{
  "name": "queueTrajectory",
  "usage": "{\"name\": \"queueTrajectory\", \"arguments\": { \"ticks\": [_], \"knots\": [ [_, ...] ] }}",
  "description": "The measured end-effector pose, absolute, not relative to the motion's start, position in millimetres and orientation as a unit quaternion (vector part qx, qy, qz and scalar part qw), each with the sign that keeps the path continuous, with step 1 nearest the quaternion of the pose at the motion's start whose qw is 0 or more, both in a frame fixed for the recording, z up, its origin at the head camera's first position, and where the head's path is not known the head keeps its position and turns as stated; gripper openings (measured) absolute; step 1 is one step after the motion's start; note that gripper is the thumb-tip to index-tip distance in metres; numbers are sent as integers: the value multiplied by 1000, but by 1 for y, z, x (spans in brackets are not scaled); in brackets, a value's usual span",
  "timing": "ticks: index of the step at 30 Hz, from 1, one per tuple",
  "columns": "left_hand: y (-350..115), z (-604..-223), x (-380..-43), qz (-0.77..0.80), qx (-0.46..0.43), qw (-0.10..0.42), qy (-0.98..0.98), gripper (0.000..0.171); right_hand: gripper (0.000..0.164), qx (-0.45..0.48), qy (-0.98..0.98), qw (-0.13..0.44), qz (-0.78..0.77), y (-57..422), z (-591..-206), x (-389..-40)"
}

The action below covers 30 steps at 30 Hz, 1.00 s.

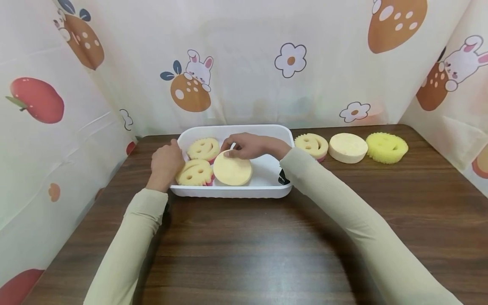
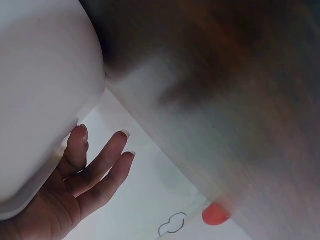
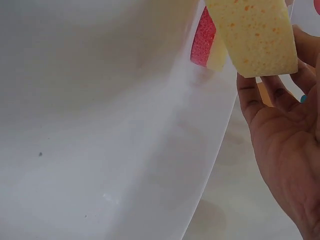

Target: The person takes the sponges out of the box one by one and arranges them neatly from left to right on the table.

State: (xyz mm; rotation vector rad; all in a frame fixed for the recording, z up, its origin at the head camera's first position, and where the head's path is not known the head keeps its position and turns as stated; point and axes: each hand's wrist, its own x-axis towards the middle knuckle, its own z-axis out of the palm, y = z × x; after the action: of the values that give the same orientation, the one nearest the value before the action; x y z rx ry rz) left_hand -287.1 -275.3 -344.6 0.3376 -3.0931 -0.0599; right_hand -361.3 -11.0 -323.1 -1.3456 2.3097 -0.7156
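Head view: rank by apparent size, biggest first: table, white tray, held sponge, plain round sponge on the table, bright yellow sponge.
1. Table
2. White tray
3. Unranked: held sponge, plain round sponge, bright yellow sponge. They look too alike; the held one may gain from being nearer the camera.

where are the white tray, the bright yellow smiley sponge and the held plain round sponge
White tray (image 1: 231, 192): head view, on its front wall.
Bright yellow smiley sponge (image 1: 386, 148): head view, middle of its face.
Held plain round sponge (image 1: 233, 169): head view, middle of its flat face.
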Motion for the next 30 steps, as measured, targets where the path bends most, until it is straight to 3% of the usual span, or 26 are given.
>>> {"name": "queueTrajectory", "arguments": {
  "ticks": [30],
  "knots": [
    [-276, -344, -287, -26, 105, 20, -994, 47, 25, -473, 819, 146, -289, -7, -299, -359]
  ]
}}
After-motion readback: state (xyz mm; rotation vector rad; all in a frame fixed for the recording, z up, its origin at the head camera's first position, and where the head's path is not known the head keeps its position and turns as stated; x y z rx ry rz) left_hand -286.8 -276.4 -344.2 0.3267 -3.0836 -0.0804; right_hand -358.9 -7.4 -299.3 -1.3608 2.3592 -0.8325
